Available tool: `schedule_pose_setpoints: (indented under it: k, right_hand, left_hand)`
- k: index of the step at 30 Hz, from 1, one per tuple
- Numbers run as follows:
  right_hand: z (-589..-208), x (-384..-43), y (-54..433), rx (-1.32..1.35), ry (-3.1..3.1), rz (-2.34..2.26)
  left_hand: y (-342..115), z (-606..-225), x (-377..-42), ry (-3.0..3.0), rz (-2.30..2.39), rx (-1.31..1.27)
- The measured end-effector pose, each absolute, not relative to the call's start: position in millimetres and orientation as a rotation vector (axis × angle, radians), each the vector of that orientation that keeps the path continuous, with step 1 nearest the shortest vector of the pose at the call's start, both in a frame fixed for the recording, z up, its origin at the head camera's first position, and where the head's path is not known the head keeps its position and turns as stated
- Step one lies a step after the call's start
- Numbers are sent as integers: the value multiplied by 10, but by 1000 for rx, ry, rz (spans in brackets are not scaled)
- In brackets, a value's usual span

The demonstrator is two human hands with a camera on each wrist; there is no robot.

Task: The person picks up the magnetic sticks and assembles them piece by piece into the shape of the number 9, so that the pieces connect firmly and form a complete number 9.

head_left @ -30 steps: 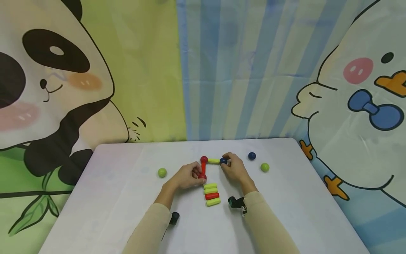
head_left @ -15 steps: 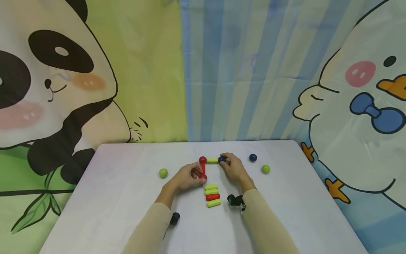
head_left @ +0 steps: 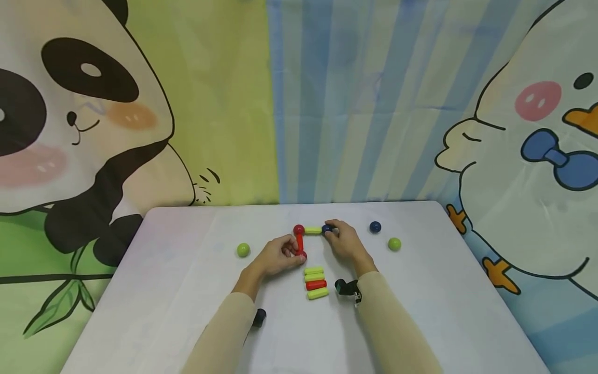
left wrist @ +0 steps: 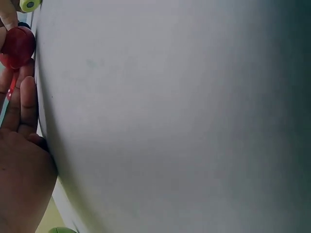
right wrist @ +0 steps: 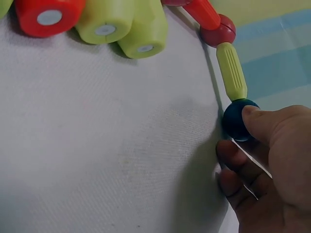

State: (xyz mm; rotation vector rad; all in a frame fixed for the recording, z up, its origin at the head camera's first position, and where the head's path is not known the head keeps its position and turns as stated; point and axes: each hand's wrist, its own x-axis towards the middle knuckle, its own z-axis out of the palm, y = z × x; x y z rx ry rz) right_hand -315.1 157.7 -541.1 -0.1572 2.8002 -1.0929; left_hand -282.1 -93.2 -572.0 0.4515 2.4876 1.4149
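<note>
The joined pieces are red balls [head_left: 299, 229], a red rod [head_left: 300, 242], a yellow-green rod [head_left: 312, 230] and a navy ball [right wrist: 235, 119], the loose yellow-green rods [head_left: 318, 294] flanking a loose red rod [head_left: 316, 285]. Lime-green balls [head_left: 243, 250], a second navy ball [head_left: 375, 227], beige sleeves [head_left: 224, 335] and a white table [head_left: 163, 311] follow. The backdrop [head_left: 229, 98] shows a black-and-cream panda [head_left: 93, 130] on green, beside blue-and-cream stripes [head_left: 355, 104].

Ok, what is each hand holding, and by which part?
The left hand grips the near red ball, at the end of the red stick; the right hand pinches the blue ball, at the yellow stick's end.
</note>
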Motion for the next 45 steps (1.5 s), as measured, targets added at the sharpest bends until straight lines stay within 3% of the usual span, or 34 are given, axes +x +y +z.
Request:
schedule_pose_setpoints:
  k: [10, 20, 30, 45]
  right_hand:
    - [-5411, -3199, 1486, -201, 2858, -1071]
    - [-5454, -3026, 1665, -182, 2959, -1266]
    - [-5383, -2798, 1717, -625, 2711, -1055]
    - [-5390, -2545, 1658, -857, 2568, -1044]
  left_hand:
    - [-959, -5637, -2821, 2489, 1452, 347]
    - [-849, -5673, -2840, 2430, 1470, 367]
    - [-881, -5644, -2851, 2429, 1479, 352]
    - [-881, -5617, -2832, 2452, 1454, 348]
